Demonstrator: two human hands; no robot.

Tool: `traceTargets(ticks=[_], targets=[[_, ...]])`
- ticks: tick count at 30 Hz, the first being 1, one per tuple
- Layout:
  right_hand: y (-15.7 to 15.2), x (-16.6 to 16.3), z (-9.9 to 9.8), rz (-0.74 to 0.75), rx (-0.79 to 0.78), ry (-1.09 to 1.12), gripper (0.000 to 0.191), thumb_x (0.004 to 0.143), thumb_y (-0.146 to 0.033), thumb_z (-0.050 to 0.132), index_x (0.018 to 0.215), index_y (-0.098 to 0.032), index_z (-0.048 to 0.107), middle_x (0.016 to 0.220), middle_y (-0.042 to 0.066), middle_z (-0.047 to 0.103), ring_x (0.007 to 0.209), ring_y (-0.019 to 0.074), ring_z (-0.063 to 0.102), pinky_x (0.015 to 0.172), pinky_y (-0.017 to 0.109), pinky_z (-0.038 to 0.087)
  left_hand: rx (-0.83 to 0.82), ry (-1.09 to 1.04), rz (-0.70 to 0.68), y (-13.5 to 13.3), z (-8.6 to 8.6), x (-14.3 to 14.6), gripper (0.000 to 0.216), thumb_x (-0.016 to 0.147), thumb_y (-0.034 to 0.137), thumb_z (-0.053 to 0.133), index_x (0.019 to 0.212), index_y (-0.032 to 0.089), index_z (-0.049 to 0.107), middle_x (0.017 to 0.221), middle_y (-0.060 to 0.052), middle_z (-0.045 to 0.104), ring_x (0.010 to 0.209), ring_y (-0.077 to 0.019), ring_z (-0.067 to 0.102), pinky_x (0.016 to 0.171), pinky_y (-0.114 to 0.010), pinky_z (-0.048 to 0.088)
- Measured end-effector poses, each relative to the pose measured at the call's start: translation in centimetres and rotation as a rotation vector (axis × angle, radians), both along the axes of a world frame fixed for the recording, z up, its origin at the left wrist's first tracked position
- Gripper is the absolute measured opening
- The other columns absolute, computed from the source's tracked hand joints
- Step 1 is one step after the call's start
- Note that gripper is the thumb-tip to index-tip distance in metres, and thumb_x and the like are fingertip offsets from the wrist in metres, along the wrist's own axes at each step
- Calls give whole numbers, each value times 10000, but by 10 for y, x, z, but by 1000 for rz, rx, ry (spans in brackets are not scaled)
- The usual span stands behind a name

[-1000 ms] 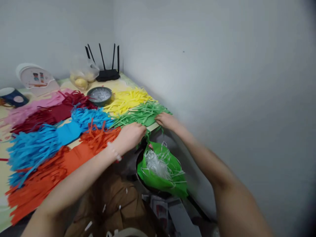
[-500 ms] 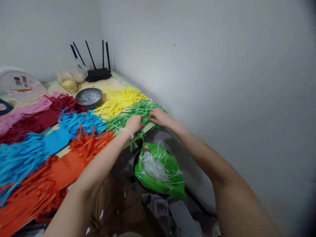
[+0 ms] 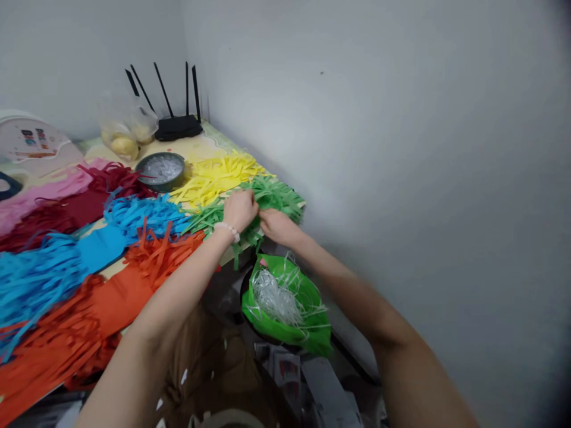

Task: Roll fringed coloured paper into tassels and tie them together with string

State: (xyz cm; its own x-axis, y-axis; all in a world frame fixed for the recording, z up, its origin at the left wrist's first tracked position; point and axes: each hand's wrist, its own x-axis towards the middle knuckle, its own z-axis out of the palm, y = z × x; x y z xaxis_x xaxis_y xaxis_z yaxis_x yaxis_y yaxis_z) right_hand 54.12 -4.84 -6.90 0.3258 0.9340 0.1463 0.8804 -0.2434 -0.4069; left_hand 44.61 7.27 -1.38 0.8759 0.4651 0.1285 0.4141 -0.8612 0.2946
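Near the clock's centre, a left hand [image 3: 241,209] and right hand [image 3: 277,227] meet at green fringe [image 3: 280,194] on the surface [image 3: 212,142], their grip too hidden to tell, this piece seemingly left to finish, while orange fringe [image 3: 120,297] at eight o'clock and blue fringe [image 3: 102,245] at nine lie already cut.

Wall [image 3: 379,148]: bars the right side, beside green fringe [image 3: 283,196]
Green-lined bin [image 3: 312,336]: obstacle below right hand [image 3: 277,227]
Bowl [image 3: 163,171]: obstacle beside yellow fringe [image 3: 218,176]
Blue fringe [image 3: 145,214]: open air above, left of left hand [image 3: 241,209]
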Motion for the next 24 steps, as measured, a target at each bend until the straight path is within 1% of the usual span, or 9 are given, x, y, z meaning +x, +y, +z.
traceTargets(ticks=[2, 4, 7, 10, 13, 15, 17, 20, 24], targets=[[17, -5, -9, -18, 5, 57, 393, 823, -51, 449, 1153, -75, 661, 1193, 199, 696, 1140, 300, 619, 1065, 416, 441, 22, -101, 41, 6, 10, -8, 195, 898, 217, 489, 961, 174, 668, 1059, -137, 697, 1046, -286, 623, 880, -382, 466], [32, 0, -13, -52, 20, 122, 453, 785, -29, 456, 1199, -65, 636, 1278, 216, 658, 1215, 317, 589, 1114, 439, 404, 30, -226, 92, 16, 18, -20, 154, 879, 221, 504, 907, 177, 649, 991, -120, 689, 986, -275, 620, 860, -375, 457], [45, 16, -12, -89, 36, 244, 525, 721, -36, 512, 1227, -106, 632, 1305, 182, 661, 1243, 331, 581, 1120, 454, 412, -2, -404, 166, 38, 26, -41, 83, 833, 193, 526, 814, 178, 606, 876, -84, 667, 856, -235, 606, 799, -341, 440], [47, 31, -9, -110, 59, 389, 585, 682, -68, 546, 1254, -159, 629, 1261, 124, 698, 1196, 311, 616, 1062, 440, 483, -103, -555, 249, 64, 28, -66, 53, 776, 163, 547, 726, 180, 557, 760, -34, 618, 740, -187, 564, 723, -298, 412], [44, 39, -9, -169, 106, 531, 591, 726, -112, 554, 1312, -184, 590, 1265, 119, 691, 1163, 286, 638, 958, 423, 557, -252, -665, 354, 87, 30, -92, 74, 723, 147, 556, 662, 180, 531, 664, 9, 559, 659, -151, 514, 655, -264, 376], [43, 40, -9, -234, 142, 613, 517, 808, -158, 571, 1324, -172, 571, 1277, 145, 669, 1116, 274, 658, 874, 415, 592, -357, -745, 416, 100, 33, -109, 79, 691, 136, 562, 631, 177, 530, 623, 26, 531, 628, -134, 485, 622, -246, 356], [43, 40, -9, -289, 175, 677, 398, 900, -237, 595, 1289, -155, 581, 1247, 142, 664, 1038, 242, 680, 824, 405, 604, -470, -832, 472, 111, 38, -128, 84, 667, 123, 563, 610, 175, 527, 591, 36, 509, 602, -122, 466, 592, -231, 346], [43, 36, -8, -335, 214, 730, 316, 966, -349, 604, 1203, -140, 615, 1137, 90, 679, 934, 187, 688, 798, 378, 600, -580, -921, 556, 123, 52, -159, 112, 666, 114, 544, 591, 183, 497, 542, 45, 467, 554, -116, 448, 542, -219, 342], [43, 26, -9, -382, 245, 684, 284, 971, -362, 608, 1140, -136, 639, 1082, 70, 682, 909, 174, 680, 796, 366, 589, -643, -1009, 621, 133, 75, -200, 163, 678, 80, 547, 583, 187, 468, 521, 49, 452, 510, -104, 431, 510, -212, 348]])
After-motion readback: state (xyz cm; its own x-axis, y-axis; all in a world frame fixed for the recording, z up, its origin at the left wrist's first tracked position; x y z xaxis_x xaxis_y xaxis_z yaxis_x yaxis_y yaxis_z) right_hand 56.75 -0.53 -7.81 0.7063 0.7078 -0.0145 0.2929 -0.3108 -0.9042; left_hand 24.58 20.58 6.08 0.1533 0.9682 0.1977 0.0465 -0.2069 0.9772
